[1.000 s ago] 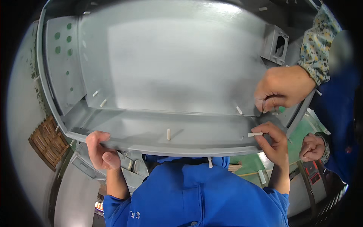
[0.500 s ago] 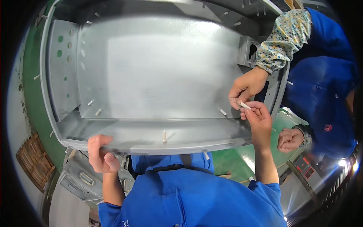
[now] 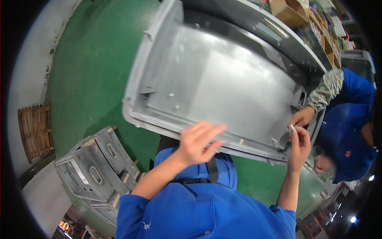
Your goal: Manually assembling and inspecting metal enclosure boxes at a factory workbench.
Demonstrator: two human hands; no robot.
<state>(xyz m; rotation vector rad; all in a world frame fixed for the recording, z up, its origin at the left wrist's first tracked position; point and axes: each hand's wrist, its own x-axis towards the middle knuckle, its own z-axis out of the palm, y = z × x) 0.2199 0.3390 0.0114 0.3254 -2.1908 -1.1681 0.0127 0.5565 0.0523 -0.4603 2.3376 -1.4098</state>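
Note:
A large grey metal box (image 3: 223, 153) lies open in front of me, with small white pegs standing at its walls, among them one peg (image 3: 241, 142) along the near side. My left hand (image 3: 199, 141), slightly blurred, is over the near rim with its fingers stretched and thumb apart, holding nothing. Over the box's right end, my right hand (image 3: 299, 149) pinches a slim white peg (image 3: 293, 128) between thumb and fingers. A co-worker's hand (image 3: 303, 116) is right beside that peg; whether its fingers touch it I cannot tell.
The co-worker's blue clothing (image 3: 346, 123) fills the right side. Grey metal cabinets (image 3: 95, 171) stand on the green floor (image 3: 87, 71) at lower left, near a wooden pallet (image 3: 36, 131). Cardboard boxes (image 3: 288, 12) are stacked at the far right.
My view has turned, so the box sits tilted and further right. My left hand has come off the near rim and opened. My right hand still pinches the peg beside the co-worker's hand.

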